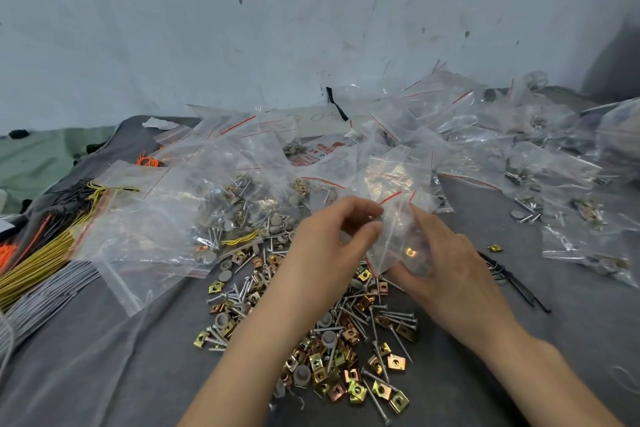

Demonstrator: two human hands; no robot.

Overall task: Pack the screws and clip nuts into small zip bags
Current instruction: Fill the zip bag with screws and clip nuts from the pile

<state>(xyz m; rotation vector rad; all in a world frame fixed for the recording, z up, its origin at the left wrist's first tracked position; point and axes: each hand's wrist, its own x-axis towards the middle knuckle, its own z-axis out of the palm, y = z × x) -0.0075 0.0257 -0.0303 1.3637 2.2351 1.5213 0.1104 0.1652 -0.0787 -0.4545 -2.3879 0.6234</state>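
At the centre of the frame, the left hand pinches the mouth edge of a small zip bag between thumb and curled fingers. The right hand cups the bag's lower part, where one clip nut shows inside. Loose screws and clip nuts lie heaped below on the grey cloth.

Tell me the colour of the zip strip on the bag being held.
Red, a thin line on the clear zip bag, seen in the head view.

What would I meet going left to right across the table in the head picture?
Bundle of yellow wires, big clear bag of screws, left hand, small clear zip bag, right hand, black cable ties, filled clear bags.
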